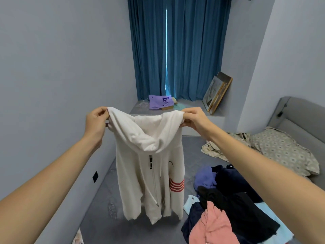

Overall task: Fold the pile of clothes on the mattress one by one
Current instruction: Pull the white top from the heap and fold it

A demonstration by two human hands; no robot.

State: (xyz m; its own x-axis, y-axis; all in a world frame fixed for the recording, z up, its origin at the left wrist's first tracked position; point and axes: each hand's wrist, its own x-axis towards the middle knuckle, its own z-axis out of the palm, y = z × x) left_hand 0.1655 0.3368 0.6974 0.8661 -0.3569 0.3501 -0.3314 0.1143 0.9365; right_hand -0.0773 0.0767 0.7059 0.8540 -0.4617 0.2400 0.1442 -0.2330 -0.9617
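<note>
A white zip hoodie [149, 173] with red stripes on one sleeve hangs in the air above the grey mattress [105, 199]. My left hand [96, 120] grips its top left corner and my right hand [195, 118] grips the top right one. The hood droops forward between them, and the drawstrings dangle down the front. To the right on the mattress lies the pile of clothes [228, 199]: dark navy and black pieces, a purple one, a pink one and a pale blue one.
A patterned pillow [284, 152] and crumpled patterned sheet [216, 148] lie by the grey headboard [297, 117] at the right. A window ledge under blue curtains [175, 50] holds a purple bag [160, 102] and leaning picture frames [217, 92]. A wall runs along the left.
</note>
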